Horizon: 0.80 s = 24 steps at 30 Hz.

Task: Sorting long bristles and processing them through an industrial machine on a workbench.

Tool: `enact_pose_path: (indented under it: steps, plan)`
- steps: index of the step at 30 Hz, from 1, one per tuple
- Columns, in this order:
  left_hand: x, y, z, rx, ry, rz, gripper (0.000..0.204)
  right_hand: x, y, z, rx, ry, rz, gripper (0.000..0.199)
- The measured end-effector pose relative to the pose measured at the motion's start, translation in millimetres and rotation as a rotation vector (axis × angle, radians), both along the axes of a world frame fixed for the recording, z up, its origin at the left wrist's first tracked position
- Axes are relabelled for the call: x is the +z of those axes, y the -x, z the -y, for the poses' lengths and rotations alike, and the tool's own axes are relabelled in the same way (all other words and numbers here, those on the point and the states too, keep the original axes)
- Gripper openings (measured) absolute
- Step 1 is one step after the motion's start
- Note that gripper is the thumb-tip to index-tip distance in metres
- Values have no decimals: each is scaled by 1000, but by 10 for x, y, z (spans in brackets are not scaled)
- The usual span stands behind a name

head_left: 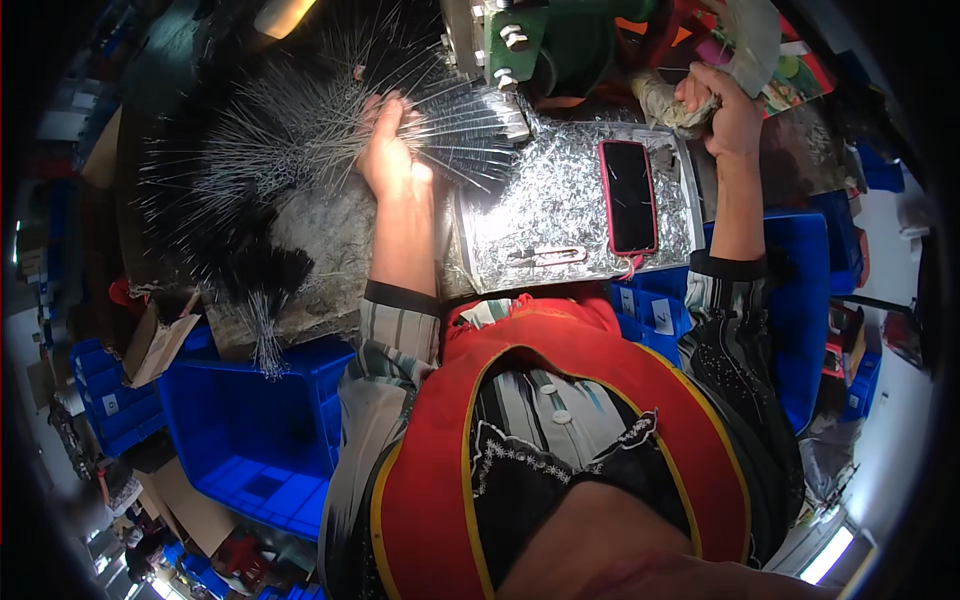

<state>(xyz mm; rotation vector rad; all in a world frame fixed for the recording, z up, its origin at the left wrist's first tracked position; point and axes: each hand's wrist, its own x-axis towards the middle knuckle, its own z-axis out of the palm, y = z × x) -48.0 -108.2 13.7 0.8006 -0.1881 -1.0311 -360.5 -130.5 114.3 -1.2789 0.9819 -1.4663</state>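
My left hand (390,150) is closed around a bundle of thin, stiff wires (455,125) that fan out to the right, their ends close to the green machine (518,45). A large heap of similar wires (260,140) spreads to the left of that hand. At the right, my right hand (732,112) grips a handle wrapped in pale cloth (672,103) beside the machine. Between my forearms lies a shallow tray (540,225) strewn with short bright wire clippings. On it rest a dark-screened phone in a red case (630,198) and a small hand tool (548,256).
A blue bin (250,430) sits below the bench at the left, another blue bin (800,310) at the right. A smaller wire bunch (265,310) hangs over the bench's front edge. Cardboard (185,505) and more blue bins (110,395) stand farther left.
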Motion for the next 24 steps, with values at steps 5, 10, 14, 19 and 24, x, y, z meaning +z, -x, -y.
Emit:
enact_pose_path:
  steps: [5,10,14,19,24]
  plan:
    - [33,59,41,48,-50,8,22,255,93,3,-18,-154,-55,24]
    - [63,78,44,72,-56,-29,16,445,131,62,53,-245,-109,29]
    - [34,69,68,91,-64,-27,13,471,128,62,74,-270,-131,33]
    - [101,31,-4,124,-77,-38,13,54,-83,-11,-86,143,-73,20]
    - [331,61,-140,-159,-133,74,17,-377,-32,44,-90,362,-131,15]
